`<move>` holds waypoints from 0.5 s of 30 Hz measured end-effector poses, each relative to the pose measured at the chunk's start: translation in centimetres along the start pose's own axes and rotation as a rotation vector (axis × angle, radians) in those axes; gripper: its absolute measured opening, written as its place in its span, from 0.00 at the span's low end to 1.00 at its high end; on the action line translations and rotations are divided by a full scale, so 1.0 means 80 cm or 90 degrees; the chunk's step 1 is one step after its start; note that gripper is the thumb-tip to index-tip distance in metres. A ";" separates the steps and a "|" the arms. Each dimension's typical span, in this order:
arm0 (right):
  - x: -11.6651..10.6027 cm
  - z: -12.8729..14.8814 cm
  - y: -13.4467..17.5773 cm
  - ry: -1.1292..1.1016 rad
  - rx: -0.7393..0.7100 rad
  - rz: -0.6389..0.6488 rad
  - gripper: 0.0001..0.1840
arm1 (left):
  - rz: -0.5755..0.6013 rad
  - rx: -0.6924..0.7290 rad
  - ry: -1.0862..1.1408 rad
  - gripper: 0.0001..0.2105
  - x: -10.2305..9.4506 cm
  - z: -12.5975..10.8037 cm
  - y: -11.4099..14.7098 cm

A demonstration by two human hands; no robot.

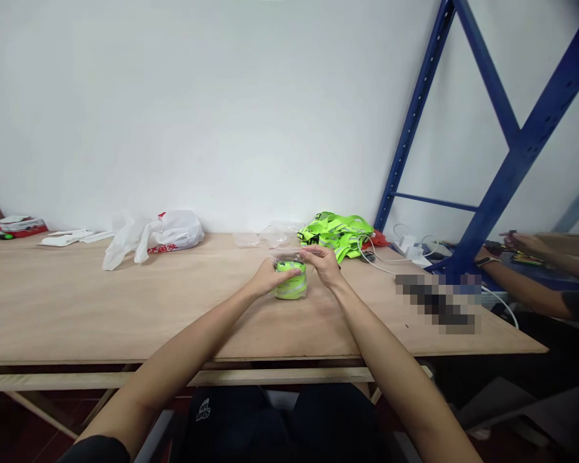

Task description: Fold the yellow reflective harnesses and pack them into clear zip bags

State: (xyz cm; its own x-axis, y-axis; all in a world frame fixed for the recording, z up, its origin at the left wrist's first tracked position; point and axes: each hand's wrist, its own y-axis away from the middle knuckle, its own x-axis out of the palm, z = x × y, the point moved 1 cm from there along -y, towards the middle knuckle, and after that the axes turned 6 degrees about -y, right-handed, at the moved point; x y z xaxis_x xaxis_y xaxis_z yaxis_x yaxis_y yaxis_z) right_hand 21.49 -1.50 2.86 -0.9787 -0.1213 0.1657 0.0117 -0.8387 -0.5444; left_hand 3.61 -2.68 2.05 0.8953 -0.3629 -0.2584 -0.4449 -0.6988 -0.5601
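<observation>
A rolled neon-green strap with grey reflective bands sits inside a clear plastic bag (292,287) on the plywood table (125,302). My left hand (270,276) grips the bag's left side and wraps the roll. Fingers of my right hand (324,262) pinch the bag's top edge on the right. Behind them, a heap of loose neon-green straps (338,233) lies toward the table's back.
Several empty clear bags (275,236) lie behind my hands. White plastic bags (149,239) and a red box (12,226) are at the back left. White cables and a charger (408,247) lie right, by a blue steel rack (506,161). Another person's arms (525,270) work at far right.
</observation>
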 end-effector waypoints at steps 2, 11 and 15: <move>0.000 0.001 0.000 0.004 0.002 0.005 0.17 | -0.001 0.006 -0.007 0.24 0.000 0.001 -0.001; 0.003 -0.004 -0.002 0.011 -0.013 0.013 0.15 | 0.004 0.002 -0.037 0.23 0.008 -0.002 0.002; 0.000 -0.004 -0.003 0.024 -0.031 0.027 0.16 | 0.021 0.049 -0.132 0.20 -0.003 -0.012 -0.002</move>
State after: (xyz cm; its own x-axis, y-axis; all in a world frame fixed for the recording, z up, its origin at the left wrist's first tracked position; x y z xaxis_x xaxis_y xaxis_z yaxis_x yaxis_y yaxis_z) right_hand 21.42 -1.17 2.74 -0.9846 -0.1348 0.1109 0.0441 -0.8068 -0.5891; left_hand 3.48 -3.07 2.92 0.8692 -0.2443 -0.4300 -0.4782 -0.6367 -0.6049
